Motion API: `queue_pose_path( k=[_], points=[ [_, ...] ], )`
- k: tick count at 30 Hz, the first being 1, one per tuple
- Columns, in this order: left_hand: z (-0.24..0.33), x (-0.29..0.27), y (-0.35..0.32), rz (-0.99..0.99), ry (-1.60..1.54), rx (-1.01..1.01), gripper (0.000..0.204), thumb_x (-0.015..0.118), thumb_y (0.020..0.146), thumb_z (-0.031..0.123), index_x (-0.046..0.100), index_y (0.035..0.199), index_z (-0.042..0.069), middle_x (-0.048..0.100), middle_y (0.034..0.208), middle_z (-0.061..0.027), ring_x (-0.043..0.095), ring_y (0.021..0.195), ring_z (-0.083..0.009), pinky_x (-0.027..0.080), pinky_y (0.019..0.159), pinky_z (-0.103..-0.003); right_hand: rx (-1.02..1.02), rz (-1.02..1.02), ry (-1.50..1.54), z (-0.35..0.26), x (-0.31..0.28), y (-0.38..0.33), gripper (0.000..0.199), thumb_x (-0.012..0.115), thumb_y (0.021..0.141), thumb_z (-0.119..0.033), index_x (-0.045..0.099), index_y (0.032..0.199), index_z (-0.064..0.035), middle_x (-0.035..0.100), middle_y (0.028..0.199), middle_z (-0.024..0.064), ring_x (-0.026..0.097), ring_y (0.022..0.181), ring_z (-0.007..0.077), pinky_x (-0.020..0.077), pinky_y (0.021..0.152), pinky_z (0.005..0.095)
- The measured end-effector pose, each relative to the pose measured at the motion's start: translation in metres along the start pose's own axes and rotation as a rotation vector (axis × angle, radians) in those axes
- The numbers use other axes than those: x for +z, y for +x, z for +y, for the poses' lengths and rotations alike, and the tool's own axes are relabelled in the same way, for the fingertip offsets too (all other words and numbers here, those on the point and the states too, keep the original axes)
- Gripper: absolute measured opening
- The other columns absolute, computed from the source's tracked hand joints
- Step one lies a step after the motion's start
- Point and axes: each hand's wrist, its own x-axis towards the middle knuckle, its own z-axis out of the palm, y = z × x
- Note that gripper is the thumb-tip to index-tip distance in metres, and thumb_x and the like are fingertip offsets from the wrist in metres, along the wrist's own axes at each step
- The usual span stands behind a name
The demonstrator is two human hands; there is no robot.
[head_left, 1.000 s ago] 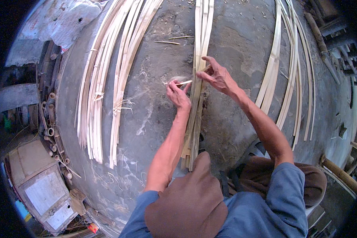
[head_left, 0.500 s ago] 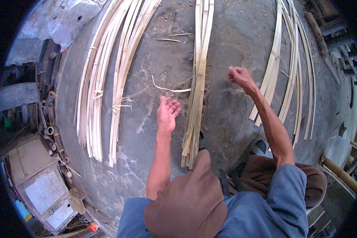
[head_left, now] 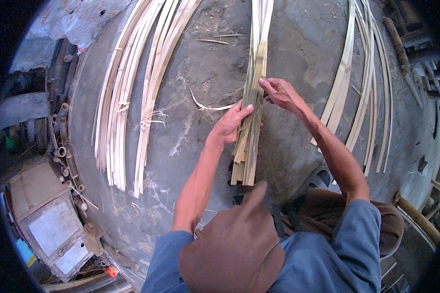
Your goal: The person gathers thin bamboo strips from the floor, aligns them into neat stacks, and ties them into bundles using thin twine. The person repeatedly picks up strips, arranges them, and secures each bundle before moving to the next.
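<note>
A bundle of long bamboo strips (head_left: 252, 141) lies lengthwise on the grey concrete floor (head_left: 190, 88) straight in front of me. My left hand (head_left: 228, 126) rests on the bundle's left side, fingers laid over the strips. My right hand (head_left: 278, 93) pinches the bundle's right edge a little farther up. A thin curled sliver (head_left: 208, 105) lies on the floor just left of my left hand. My brown cap and blue sleeves fill the lower middle of the view.
Two wider piles of pale bamboo strips (head_left: 132, 97) lie to the left, and another set of strips (head_left: 362, 93) to the right. Short bamboo tubes (head_left: 66, 156) and a wooden box (head_left: 49, 224) sit at the left edge. A bamboo pole (head_left: 418, 217) lies at the lower right.
Both hands were lifted off half a second ago, the right raised to the side. They have come back down onto the central bundle, the left on its side and the right pinching its edge.
</note>
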Motion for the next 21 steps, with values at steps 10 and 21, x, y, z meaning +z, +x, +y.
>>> queue_pose_path(
  k=[10, 21],
  points=[
    [0.009, -0.001, 0.033, -0.031, -0.051, -0.098, 0.051, 0.042, 0.102, 0.048, 0.047, 0.136, 0.009, 0.063, 0.118, -0.0097, 0.067, 0.095, -0.0213, 0.058, 0.080, -0.039, -0.623, -0.130, -0.583, -0.012, 0.004, -0.071, 0.046, 0.069, 0.088, -0.029, 0.054, 0.129, -0.0161, 0.056, 0.109, 0.0119, 0.061, 0.096, 0.0306, 0.0521, 0.081, 0.0391],
    [0.014, -0.002, 0.023, -0.077, -0.164, -0.059, 0.063, 0.043, 0.097, 0.063, 0.051, 0.128, 0.008, 0.064, 0.111, -0.0126, 0.068, 0.082, -0.0224, 0.058, 0.076, -0.040, -0.613, 0.368, -0.243, -0.011, -0.015, -0.024, 0.014, 0.064, 0.091, -0.010, 0.059, 0.080, -0.0033, 0.055, 0.074, 0.0074, 0.056, 0.068, 0.0193, 0.0468, 0.062, 0.0333]
  ],
)
